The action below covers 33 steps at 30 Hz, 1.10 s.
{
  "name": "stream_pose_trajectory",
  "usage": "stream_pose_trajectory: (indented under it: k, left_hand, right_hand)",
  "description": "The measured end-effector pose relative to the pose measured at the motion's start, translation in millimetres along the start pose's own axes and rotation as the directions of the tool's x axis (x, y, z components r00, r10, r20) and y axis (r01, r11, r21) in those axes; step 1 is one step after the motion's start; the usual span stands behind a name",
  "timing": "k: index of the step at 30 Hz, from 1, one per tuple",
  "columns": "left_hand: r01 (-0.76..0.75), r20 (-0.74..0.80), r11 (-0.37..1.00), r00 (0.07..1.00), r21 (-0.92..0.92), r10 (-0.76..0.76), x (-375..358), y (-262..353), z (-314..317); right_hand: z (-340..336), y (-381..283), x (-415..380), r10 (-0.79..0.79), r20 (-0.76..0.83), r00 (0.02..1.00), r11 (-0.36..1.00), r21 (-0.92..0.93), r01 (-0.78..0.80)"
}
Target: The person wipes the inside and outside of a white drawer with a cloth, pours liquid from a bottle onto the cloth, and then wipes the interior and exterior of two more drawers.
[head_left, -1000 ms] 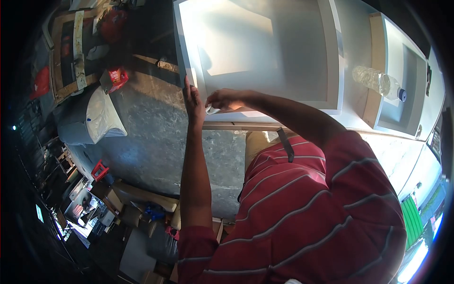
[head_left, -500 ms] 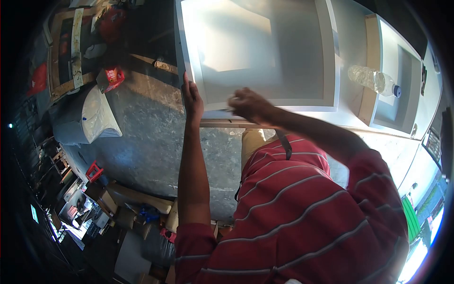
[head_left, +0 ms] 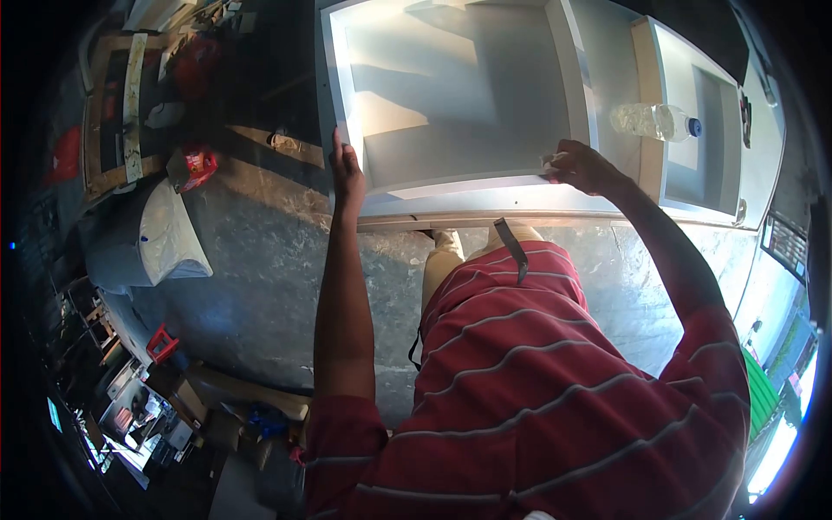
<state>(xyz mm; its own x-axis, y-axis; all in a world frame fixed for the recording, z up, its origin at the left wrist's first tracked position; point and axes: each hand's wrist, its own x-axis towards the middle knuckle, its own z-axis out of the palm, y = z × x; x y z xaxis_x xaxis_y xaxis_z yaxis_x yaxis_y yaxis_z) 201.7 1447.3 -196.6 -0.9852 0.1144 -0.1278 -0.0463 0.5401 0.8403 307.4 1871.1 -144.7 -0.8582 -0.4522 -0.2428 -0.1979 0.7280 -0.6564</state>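
A shallow white box-like cabinet section (head_left: 459, 184) with a raised rim lies in front of me. My left hand (head_left: 348, 178) grips its left edge near the front corner, thumb on the rim side and index finger stretched along the outside. At the front right corner, my right hand (head_left: 585, 167) is closed on a small crumpled whitish piece (head_left: 549, 162); whether it is cloth or paper I cannot tell. That piece is right at the rim.
A clear plastic bottle (head_left: 652, 121) with a blue cap lies on its side to the right, across a wooden-edged white compartment (head_left: 648, 82). A wooden frame (head_left: 97, 173), a red packet (head_left: 199, 166) and a pale curved panel (head_left: 170, 238) are on the left. A red stool (head_left: 162, 344) stands farther off.
My right hand has swept right along the front rim, from the middle to the front right corner. My left hand stays on the left edge. The view has shifted slightly.
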Motion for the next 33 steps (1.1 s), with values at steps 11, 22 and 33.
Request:
stream_pose_trajectory:
  k: [11,22,33]
  left_hand:
    - [0.158,0.136,0.980,0.981,-0.121,-0.142,6,-6,-9]
    - [0.124,0.113,0.979,0.988,-0.160,-0.107,7,-15,3]
    - [-0.010,-0.018,1.000,1.000,-0.022,0.010,3,2,7]
  right_hand:
    - [147,-212,175,-0.051,-0.305,0.951,0.997,-0.078,0.028]
    - [116,-199,110,-0.311,-0.537,0.784,0.945,-0.087,0.316]
    - [106,-98,24,-0.018,-0.636,0.771,0.884,-0.370,-0.285]
